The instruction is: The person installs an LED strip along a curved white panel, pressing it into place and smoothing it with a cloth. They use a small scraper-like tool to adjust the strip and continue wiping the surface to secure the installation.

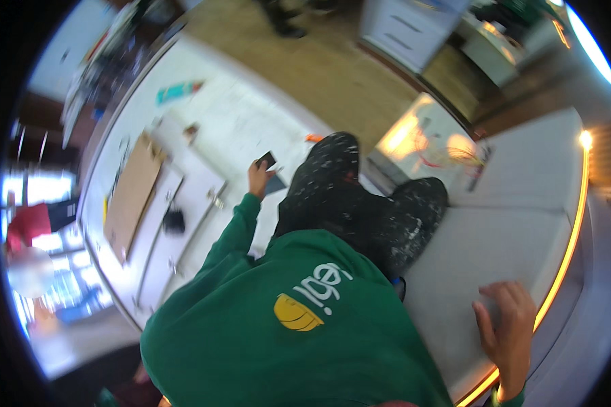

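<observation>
My left hand [257, 182] is closed round a small dark rectangular piece [267, 159], held above a white work surface [244, 115] to the left of my knees. Close beside that hand lies a flat dark grey piece [275, 184]. On the other side, my right hand [508, 327] has its fingers apart and a little curved, holding nothing. It is by the edge of a pale grey panel [485, 254], near a glowing strip light [578, 227]; whether it touches the panel I cannot tell.
Brown cardboard [130, 200], white boards [195, 178], a black object [174, 221] and a teal tube [176, 93] lie on the white surface at left. Loose coloured wires [448, 154] sit beyond my knees. White drawers [404, 34] stand farther off. A person in red [28, 225] is at far left.
</observation>
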The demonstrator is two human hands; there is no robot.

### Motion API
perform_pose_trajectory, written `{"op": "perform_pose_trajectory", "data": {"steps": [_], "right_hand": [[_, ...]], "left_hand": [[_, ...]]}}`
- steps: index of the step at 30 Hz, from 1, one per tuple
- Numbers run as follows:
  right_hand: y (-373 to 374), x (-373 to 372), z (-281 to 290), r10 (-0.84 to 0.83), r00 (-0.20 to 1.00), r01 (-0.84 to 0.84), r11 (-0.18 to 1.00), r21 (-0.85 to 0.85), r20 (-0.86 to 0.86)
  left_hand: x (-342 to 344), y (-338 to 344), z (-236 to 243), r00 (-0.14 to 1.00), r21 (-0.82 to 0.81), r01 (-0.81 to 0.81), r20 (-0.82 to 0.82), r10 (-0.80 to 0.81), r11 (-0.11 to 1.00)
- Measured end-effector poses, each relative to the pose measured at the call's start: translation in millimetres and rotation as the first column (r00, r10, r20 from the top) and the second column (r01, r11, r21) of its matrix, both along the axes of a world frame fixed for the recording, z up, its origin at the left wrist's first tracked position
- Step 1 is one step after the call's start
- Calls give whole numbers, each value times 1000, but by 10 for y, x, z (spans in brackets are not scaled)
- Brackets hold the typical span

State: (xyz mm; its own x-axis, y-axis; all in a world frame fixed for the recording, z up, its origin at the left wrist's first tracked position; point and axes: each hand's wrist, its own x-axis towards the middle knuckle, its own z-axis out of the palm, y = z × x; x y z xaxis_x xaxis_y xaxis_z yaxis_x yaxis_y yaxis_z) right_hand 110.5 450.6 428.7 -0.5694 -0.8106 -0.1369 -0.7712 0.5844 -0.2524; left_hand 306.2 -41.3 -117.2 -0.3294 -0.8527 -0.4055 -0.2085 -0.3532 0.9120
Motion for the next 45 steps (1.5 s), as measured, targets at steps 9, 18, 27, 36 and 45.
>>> {"op": "perform_pose_trajectory", "data": {"steps": [9, 18, 27, 36, 45], "right_hand": [[-633, -445, -45, 100, 973, -167, 928, 333, 209], [-632, -465, -373, 153, 971, -208, 922, 327, 186], [-619, -416, -406, 17, 977, -85, 944, 318, 211], [-408, -546, -267, 31, 984, -80, 957, 279, 174], [-295, -525, -277, -8, 965, -70, 956, 285, 264]], "left_hand": [[659, 772, -1267, 913, 151, -397, 168, 372, 905], [970, 1315, -1858, 846, 231, -496, 347, 406, 837], [720, 1004, -2291, 912, 289, -383, 268, 310, 877], [1366, 966, -2092, 921, 167, -260, 338, 193, 951], [1841, 1248, -1429, 775, 140, -422, 569, 276, 896]]}}
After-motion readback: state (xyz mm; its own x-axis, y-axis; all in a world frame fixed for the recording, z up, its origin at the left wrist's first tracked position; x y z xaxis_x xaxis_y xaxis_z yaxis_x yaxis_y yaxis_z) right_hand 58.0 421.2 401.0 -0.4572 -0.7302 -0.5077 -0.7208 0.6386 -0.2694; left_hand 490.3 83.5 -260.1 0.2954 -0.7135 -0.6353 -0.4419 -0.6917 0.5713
